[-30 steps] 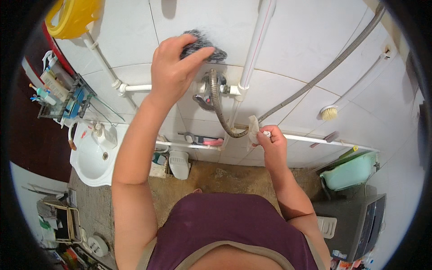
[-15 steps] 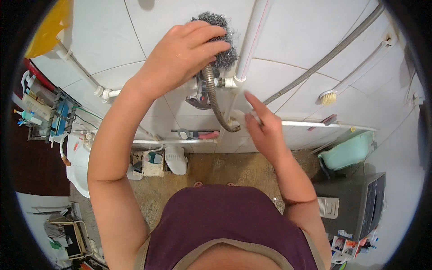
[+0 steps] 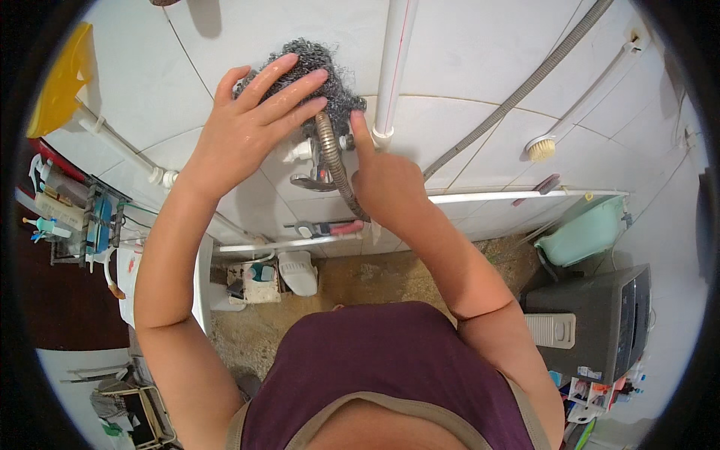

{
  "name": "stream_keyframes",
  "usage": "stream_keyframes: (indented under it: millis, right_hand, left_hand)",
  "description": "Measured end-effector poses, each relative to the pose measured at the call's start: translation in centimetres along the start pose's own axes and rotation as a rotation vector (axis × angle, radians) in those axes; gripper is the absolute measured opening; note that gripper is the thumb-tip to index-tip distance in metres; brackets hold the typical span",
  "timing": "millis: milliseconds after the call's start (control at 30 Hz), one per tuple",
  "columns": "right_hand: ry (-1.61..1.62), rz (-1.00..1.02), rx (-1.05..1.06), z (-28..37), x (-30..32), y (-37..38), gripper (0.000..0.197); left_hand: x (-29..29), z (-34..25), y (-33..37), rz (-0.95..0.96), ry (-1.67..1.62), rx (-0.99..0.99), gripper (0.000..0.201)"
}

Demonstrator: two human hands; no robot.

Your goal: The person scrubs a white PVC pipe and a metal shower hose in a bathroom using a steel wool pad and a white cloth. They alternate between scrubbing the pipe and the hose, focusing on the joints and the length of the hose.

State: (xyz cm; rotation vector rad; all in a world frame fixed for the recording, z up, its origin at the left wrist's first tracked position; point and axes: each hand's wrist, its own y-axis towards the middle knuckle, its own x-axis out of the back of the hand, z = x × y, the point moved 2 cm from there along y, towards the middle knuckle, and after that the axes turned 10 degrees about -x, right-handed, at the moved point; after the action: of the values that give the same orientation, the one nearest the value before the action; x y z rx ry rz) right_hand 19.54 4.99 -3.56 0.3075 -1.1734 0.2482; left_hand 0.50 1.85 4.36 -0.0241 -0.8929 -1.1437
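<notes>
A dark grey, curly steel wool scourer (image 3: 322, 67) lies bunched over the top of a chrome wall tap (image 3: 319, 180). Across its near left side, my left hand (image 3: 251, 131) grips it with the fingers spread; the thumb is hidden. My right hand (image 3: 386, 184) is closed at its right end, index finger stretched along the edge and the other fingers bent out of sight. A ribbed metal shower hose (image 3: 332, 146) comes from under the scourer and runs down between my hands. Most of the tap's upper body is covered.
A white upright pipe (image 3: 394, 67) is right of the tap. Another hose (image 3: 517, 94) slants up the tiled wall, beside a hanging brush (image 3: 541, 148). A white rail (image 3: 487, 196) crosses lower down. A sink (image 3: 202, 281) is at left, a grey appliance (image 3: 585, 330) at right.
My left hand and the scourer have shifted left relative to the pipe, and its fingers have spread wider. From beside the pipe, my right hand has moved up and left to the scourer's edge.
</notes>
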Motion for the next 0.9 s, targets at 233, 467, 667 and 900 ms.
stream_keyframes:
  millis: [233,467,667,900]
  right_hand:
    - [0.066,-0.092,0.006,0.6,1.1,-0.1,0.076]
    - [0.084,-0.143,0.008,-0.6,-1.4,-0.5,0.073]
    - [0.077,-0.239,0.034,0.0,-0.3,-0.5,0.073]
    - [0.168,-0.056,-0.011,-1.3,2.3,-2.8,0.070]
  left_hand:
    - [0.3,1.4,6.2,-0.032,-0.084,-0.204,0.028]
    - [-0.9,1.3,2.5,-0.001,-0.111,-0.121,0.031]
    - [-0.6,1.1,5.0,-0.073,-0.033,-0.100,0.032]
    - [0.7,2.8,3.9,-0.334,0.106,-0.067,0.028]
